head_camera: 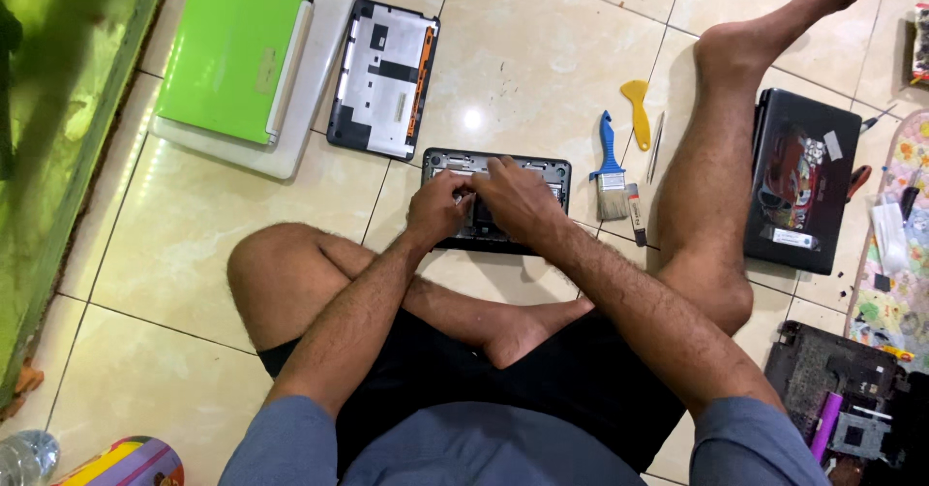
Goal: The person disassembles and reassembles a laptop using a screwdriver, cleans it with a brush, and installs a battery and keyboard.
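Laptop base (554, 170) under both hands; brush (610, 168) just right.

Far of our hands: bare tile | left: grey bottom cover (380, 79) and green laptop (232, 50) crowd the far-left | right: blue brush (609, 168), yellow pry tool (637, 110), our outstretched leg (721, 157) block | near: folded leg (319, 283) walls us.

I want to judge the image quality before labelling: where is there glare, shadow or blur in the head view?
In the head view, a small bright glare spot sits on the glossy tile floor above the open laptop base; both hands, left hand and right hand, look sharp and cast only soft shadows; the green surface at the left edge is blurred and streaky.
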